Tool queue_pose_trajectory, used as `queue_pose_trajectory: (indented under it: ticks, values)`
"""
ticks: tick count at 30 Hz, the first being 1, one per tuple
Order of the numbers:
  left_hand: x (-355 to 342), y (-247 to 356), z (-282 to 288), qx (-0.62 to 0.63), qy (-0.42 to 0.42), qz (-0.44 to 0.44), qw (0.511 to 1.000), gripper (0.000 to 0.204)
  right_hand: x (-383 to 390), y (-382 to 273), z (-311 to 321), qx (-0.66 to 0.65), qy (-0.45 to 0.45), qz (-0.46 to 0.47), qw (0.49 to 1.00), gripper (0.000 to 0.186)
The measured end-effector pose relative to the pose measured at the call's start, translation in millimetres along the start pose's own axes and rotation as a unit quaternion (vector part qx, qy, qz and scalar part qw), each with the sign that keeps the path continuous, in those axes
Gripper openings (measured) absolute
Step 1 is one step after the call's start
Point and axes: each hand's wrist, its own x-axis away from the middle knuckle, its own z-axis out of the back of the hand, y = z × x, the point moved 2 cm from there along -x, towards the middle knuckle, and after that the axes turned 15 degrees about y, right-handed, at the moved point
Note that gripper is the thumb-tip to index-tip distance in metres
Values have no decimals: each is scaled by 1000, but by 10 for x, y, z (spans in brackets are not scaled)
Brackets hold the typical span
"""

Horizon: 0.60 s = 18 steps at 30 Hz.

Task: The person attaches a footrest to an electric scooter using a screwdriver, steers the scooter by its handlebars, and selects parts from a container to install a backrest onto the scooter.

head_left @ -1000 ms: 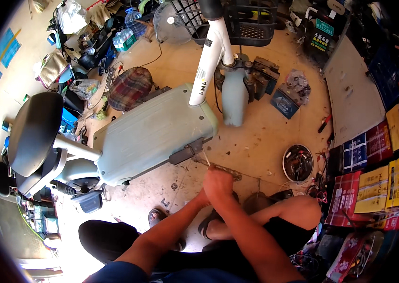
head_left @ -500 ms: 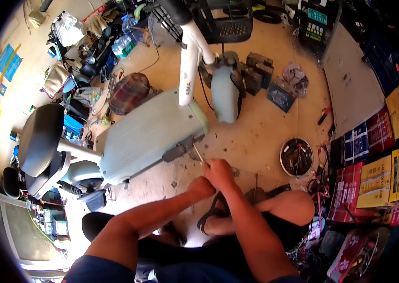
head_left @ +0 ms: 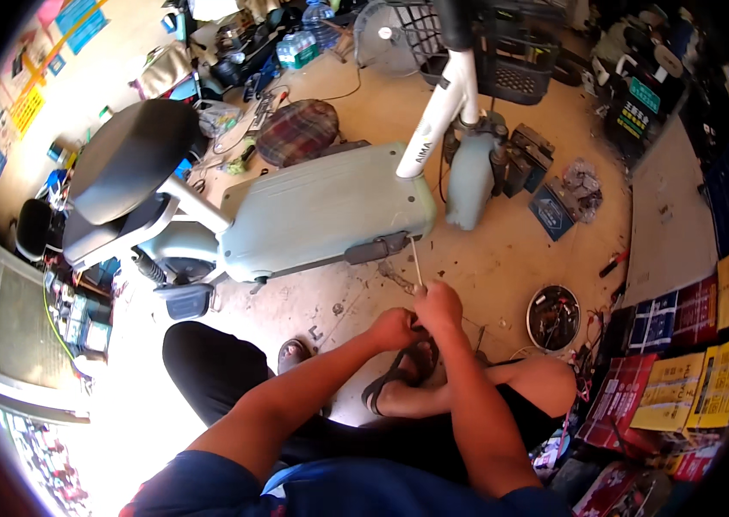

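Observation:
My right hand [head_left: 439, 307] is closed around the near end of a thin, straight, pale rod [head_left: 417, 260], which looks like a screwdriver shaft; any handle is hidden by the fingers. Its far tip reaches the front end of a dark folding footrest [head_left: 366, 251] on the near side of a pale grey-green electric scooter [head_left: 317, 202]. Just left of and below it, my left hand [head_left: 394, 329] is curled shut, close against the right. Something dark shows between the hands, but what the left fingers hold cannot be made out.
A round bowl of small metal parts [head_left: 553, 318] sits on the floor at right. Black batteries [head_left: 530, 157] lie beyond the front wheel. Stacked cartons [head_left: 670, 392] line the right side. A plaid round cushion [head_left: 298, 133] lies behind the scooter. My sandalled foot [head_left: 396, 395] is below the hands.
The view has swung left, so the scooter and floor things appear farther right. Both hands stay together, and the rod still meets the footrest's front end, now standing more upright in the picture.

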Motion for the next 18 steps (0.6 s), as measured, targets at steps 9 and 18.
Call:
queue_pose_trajectory:
  ticks: [9,18]
  values:
    - [799,-450,637,-412,-308,-56,856,26,7,-222,-1072,-545,-169,-265,778,68]
    - [1270,93,1463,-468,-289,2,835,22,-138,-597,-1538,-582,-75,-244,772,27]
